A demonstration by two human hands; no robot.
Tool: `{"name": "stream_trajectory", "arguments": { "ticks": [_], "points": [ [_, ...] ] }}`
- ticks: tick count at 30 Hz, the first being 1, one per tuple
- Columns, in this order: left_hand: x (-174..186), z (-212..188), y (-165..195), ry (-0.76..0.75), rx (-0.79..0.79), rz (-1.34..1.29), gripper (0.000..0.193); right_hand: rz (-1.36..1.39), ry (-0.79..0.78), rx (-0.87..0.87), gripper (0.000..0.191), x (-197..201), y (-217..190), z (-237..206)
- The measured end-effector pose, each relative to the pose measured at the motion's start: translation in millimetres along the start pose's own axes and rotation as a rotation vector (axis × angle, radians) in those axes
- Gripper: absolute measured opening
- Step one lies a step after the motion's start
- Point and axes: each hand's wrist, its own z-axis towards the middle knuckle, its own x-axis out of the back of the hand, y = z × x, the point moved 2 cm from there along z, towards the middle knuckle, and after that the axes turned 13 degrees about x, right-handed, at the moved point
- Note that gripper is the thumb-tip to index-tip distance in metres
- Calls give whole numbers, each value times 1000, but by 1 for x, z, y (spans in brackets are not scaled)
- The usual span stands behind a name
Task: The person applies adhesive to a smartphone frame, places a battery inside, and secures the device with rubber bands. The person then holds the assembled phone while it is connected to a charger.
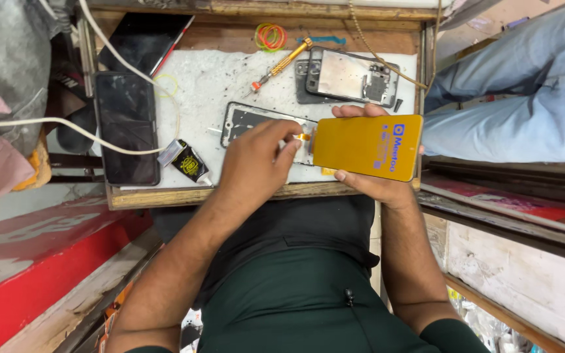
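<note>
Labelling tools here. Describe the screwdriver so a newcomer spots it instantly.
Start at the white work mat on the wooden bench. Near its far edge, just left of the opened phone back, lies the screwdriver. It is the only slim stick-shaped tool there, with an orange-gold handle and a red tip, below the coloured rubber bands.

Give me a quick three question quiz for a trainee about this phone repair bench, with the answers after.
1. Which hand holds the yellow panel?
2. True or false: the screwdriver is in the left hand.
3. What lies nearest the glue tube: A the black phone, B the rubber bands, C the opened phone back?

Key
1. The right hand; its fingers grip both long edges.
2. False. It lies on the white mat, untouched.
3. A.
</note>
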Motion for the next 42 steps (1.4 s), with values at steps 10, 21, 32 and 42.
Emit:
{"name": "stream_trajectory", "arguments": {
  "ticks": [10,21,32,42],
  "points": [
    [-43,41,-36,-206,-184,-84,57,52,50,-44,93,-1,2,-7],
    [-36,49,-30,-207,-49,59,26,69,20,-71,92,3,10,-12],
    [-42,18,-17,114,-477,601,14,-46,-6,-87,92,-2,10,-7],
    [-51,3,-15,146,-420,677,20,-215,-38,-103,92,-5,0,-1]
  ]
}}
